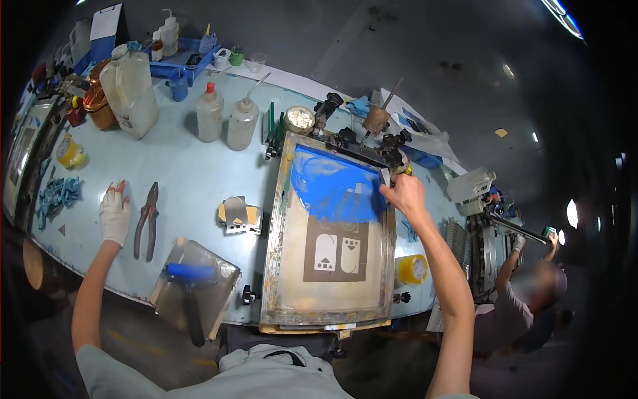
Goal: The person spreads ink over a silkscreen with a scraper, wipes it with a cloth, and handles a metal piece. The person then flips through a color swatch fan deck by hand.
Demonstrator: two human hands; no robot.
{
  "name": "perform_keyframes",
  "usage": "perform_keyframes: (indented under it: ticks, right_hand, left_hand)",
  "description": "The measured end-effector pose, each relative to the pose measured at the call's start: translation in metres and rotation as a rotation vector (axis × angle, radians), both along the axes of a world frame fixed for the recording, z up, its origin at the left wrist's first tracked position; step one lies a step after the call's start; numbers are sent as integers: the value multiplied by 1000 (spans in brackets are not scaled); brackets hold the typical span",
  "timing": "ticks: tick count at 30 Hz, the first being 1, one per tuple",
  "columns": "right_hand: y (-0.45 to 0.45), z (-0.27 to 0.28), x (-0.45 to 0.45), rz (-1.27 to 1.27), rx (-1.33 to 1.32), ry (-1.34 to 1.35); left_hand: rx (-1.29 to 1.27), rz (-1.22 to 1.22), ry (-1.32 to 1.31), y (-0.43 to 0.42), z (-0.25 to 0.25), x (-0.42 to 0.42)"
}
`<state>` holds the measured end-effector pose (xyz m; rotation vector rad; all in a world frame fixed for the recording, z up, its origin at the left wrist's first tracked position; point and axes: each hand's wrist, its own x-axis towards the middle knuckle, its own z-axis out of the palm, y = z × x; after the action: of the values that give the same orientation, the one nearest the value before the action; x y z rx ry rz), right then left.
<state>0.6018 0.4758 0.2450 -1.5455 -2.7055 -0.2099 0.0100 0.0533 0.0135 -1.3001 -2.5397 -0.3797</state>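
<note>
My left hand [115,214], in a white glove with bare fingertips, lies flat on the table with its fingers stretched out. Just right of it are pliers [147,223] with dark handles. My bare right hand [407,198] is closed at the upper right edge of the screen-printing frame [271,266], around what looks like a small scraper [385,177]; its handle is mostly hidden. Blue ink [332,186] is smeared over the upper part of the mesh. Below the ink, a dark stencil [337,256] with two pale shapes shows through.
A blue-headed roller [191,271] rests on a grey plate [222,296]. Several bottles stand behind, including a red-capped bottle [210,116] and a large jug [129,93]. Yellow tape [412,269] sits right of the frame. Another person [525,299] works at the far right.
</note>
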Motion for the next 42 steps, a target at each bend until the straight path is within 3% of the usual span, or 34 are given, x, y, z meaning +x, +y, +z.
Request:
perform_keyframes:
  ticks: [2,12,14,17,20,25,30,34,36,42]
  right_hand:
    - [5,-14,-8,-76,39,9]
    - [-26,-16,-91,247,34,177]
    - [-24,-19,-100,410,-18,194]
    - [-27,22,-97,420,-204,78]
    - [-14,20,-78,317,-66,1]
    - [-20,-22,-103,524,94,150]
    - [-24,-18,-144,634,2,113]
    - [-29,4,-127,849,-130,18]
    - [-28,2,-112,971,-48,37]
    - [-2,6,-40,797,-12,-33]
  left_hand:
    - [6,-13,14,3,2,-3]
    - [-10,1,8,3,9,4]
    - [-18,8,11,3,4,0]
    - [6,-23,24,0,-9,-9]
    - [-13,13,-20,3,16,9]
    - [-4,-13,53,1,4,1]
    - [-27,4,13,2,3,-2]
    - [-26,3,2,1,2,-3]
    - [-24,-8,18,0,1,-5]
    - [8,-19,38,0,-4,-6]
